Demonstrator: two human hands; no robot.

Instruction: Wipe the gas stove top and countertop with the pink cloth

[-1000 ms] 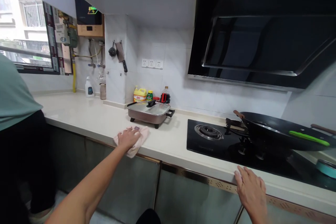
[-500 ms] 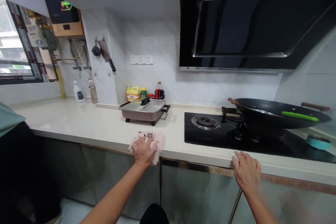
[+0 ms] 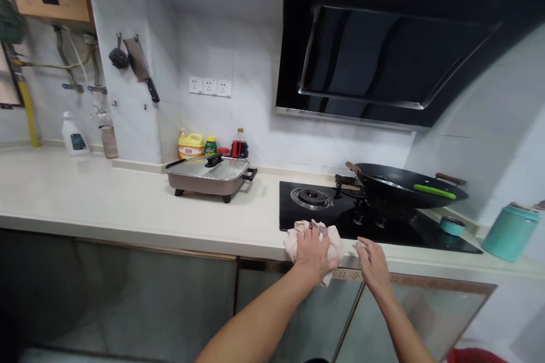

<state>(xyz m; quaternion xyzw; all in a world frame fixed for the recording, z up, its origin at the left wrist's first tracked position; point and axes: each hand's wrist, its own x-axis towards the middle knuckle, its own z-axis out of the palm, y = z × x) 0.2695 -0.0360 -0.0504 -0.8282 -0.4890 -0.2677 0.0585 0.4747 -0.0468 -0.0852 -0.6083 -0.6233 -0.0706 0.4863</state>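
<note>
Under my left hand (image 3: 314, 255) is a bunched pale pink cloth (image 3: 293, 241), pressed on the front edge of the white counter (image 3: 140, 212) just before the black gas stove (image 3: 321, 223). The fingers are curled over the cloth, and one corner hangs down over the edge. My right hand (image 3: 373, 264) is a little to the right, at the counter's front edge, with nothing in it. Its fingers point forward, with the thumb side toward the cloth.
A wok (image 3: 395, 181) with a green-handled utensil (image 3: 434, 190) sits on the right burner. Left of the stove stands a lidded electric pan (image 3: 208, 184). A turquoise canister (image 3: 511, 232) is at the far right. The range hood (image 3: 361, 57) overhangs the stove. A cleaver (image 3: 140, 65) hangs on the wall.
My left hand has slid the cloth rightward along the counter edge, from below the electric pan to the stove front. My view has turned right; the person at the left is out of sight.
</note>
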